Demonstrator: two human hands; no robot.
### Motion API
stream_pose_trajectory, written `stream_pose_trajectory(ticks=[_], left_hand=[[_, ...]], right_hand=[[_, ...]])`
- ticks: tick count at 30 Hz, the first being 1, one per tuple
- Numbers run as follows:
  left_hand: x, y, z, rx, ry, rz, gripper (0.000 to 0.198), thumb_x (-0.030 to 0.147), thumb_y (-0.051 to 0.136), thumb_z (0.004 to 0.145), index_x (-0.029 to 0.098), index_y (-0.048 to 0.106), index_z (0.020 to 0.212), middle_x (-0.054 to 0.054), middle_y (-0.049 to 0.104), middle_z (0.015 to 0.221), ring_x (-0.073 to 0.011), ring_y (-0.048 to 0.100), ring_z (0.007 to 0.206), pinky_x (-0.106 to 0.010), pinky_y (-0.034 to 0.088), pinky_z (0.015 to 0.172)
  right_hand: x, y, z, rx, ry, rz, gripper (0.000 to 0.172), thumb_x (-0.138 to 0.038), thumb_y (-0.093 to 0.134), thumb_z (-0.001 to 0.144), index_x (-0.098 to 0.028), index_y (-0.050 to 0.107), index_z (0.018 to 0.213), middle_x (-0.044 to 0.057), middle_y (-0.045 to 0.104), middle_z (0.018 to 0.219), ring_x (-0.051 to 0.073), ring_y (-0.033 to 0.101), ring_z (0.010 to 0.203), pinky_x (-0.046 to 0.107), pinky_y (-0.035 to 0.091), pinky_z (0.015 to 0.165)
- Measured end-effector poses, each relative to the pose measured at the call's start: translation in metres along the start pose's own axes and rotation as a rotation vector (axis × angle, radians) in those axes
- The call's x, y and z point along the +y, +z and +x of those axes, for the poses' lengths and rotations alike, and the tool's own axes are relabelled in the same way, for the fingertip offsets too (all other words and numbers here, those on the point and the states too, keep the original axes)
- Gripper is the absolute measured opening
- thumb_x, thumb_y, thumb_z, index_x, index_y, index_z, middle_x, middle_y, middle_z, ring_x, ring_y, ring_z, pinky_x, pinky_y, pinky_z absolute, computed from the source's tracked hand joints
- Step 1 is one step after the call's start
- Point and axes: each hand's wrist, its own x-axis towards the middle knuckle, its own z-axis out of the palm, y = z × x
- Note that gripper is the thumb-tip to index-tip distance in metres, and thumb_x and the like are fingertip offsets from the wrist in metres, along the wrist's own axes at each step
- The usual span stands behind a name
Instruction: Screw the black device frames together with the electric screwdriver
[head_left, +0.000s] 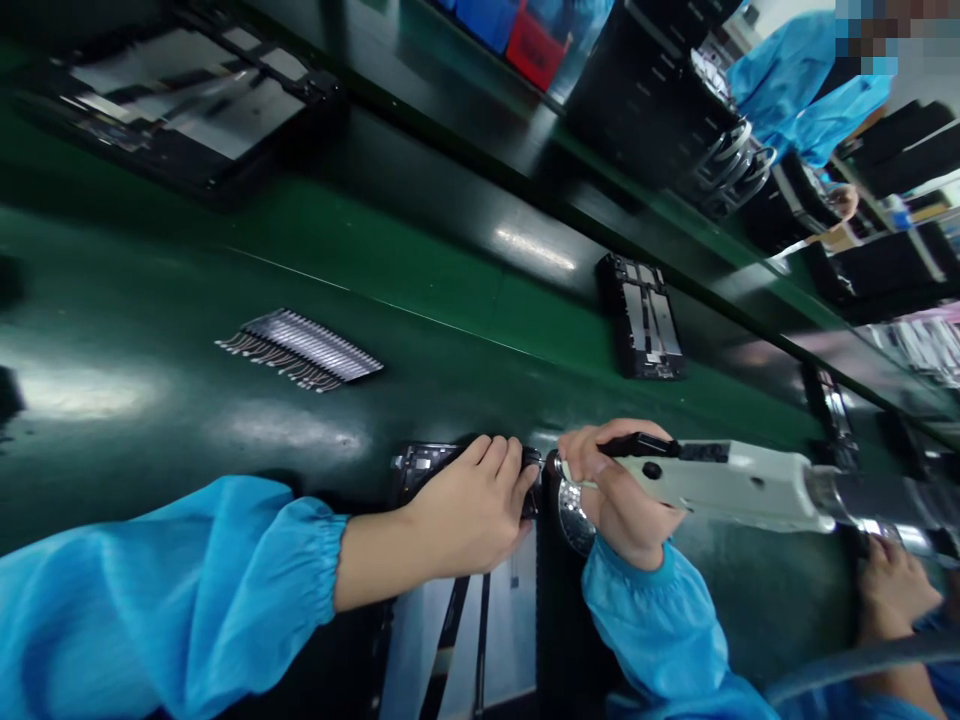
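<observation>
- Left hand [469,520]: fingers curled, closed over a black device frame [424,470]; frame sits mostly under the palm, its far edge showing just past the fingertips
- Right hand [626,490]: closed round a white handheld power tool [739,485]; exact tool type unclear; black tip points toward the frame, just beside the left hand's fingers
- Round ribbed silver disc [574,515]: between the two hands, under the right wrist; what it is, can't tell
- Black-framed panel with pale back [495,630]: lies below the left forearm, touching the frame's near side
- Green surface [442,380]: carries everything above
- Also on it, well apart from the hands: strip of silver parts with thin leads [304,350], small black frame [641,315], large black-framed panel [180,105]
- Far side: black stacked trays [652,90], red bin [532,45]
- Another person's hand [892,585], blue sleeve, near the tool's far end
- Second blue-sleeved person [802,90] at top right
</observation>
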Motion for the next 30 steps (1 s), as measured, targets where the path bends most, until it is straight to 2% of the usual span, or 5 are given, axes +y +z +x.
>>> stream_pose_trajectory(ticks=[6, 9, 15, 21, 30], left_hand=[[-0.003, -0.003, -0.002, -0.052, -0.009, -0.019, 0.051, 0.043, 0.051, 0.098, 0.003, 0.066, 0.126, -0.030, 0.067, 0.123, -0.0395, 0.067, 0.109, -0.049, 0.049, 0.091], [-0.006, -0.009, -0.001, -0.108, -0.048, -0.022, 0.054, 0.047, 0.056, 0.096, 0.008, 0.064, 0.132, -0.030, 0.067, 0.122, -0.0406, 0.068, 0.105, -0.048, 0.052, 0.086], [-0.005, -0.009, 0.002, -0.114, 0.002, -0.039, 0.052, 0.046, 0.060, 0.095, 0.007, 0.065, 0.129, -0.027, 0.069, 0.113, -0.0393, 0.068, 0.104, -0.049, 0.054, 0.086], [0.000, -0.003, 0.001, -0.080, 0.041, -0.032, 0.050, 0.044, 0.063, 0.093, 0.007, 0.066, 0.126, -0.027, 0.069, 0.116, -0.0395, 0.068, 0.105, -0.050, 0.056, 0.086], [0.000, -0.003, 0.001, -0.075, 0.040, -0.038, 0.052, 0.045, 0.063, 0.093, 0.005, 0.064, 0.126, -0.028, 0.069, 0.115, -0.0390, 0.068, 0.104, -0.050, 0.055, 0.087]], right_hand=[[0.000, -0.004, -0.002, 0.030, -0.009, -0.010, 0.020, -0.011, 0.064, 0.077, -0.024, 0.066, 0.093, -0.007, 0.056, 0.054, 0.013, 0.053, 0.049, 0.033, 0.050, 0.057], [-0.010, -0.023, -0.003, 0.088, -0.075, -0.026, 0.028, -0.011, 0.061, 0.078, -0.025, 0.066, 0.101, -0.007, 0.054, 0.054, 0.013, 0.052, 0.048, 0.033, 0.049, 0.056], [-0.015, -0.064, -0.003, 0.257, -0.127, -0.124, 0.022, -0.013, 0.061, 0.075, -0.023, 0.064, 0.094, -0.006, 0.053, 0.052, 0.013, 0.051, 0.048, 0.034, 0.048, 0.057], [0.005, -0.059, 0.004, 0.197, -0.107, -0.087, 0.023, -0.012, 0.060, 0.076, -0.025, 0.062, 0.095, -0.008, 0.053, 0.053, 0.013, 0.051, 0.047, 0.032, 0.048, 0.055], [0.008, -0.052, -0.001, 0.155, -0.065, -0.078, 0.023, -0.013, 0.061, 0.077, -0.025, 0.063, 0.095, -0.007, 0.056, 0.056, 0.014, 0.053, 0.048, 0.034, 0.048, 0.056]])
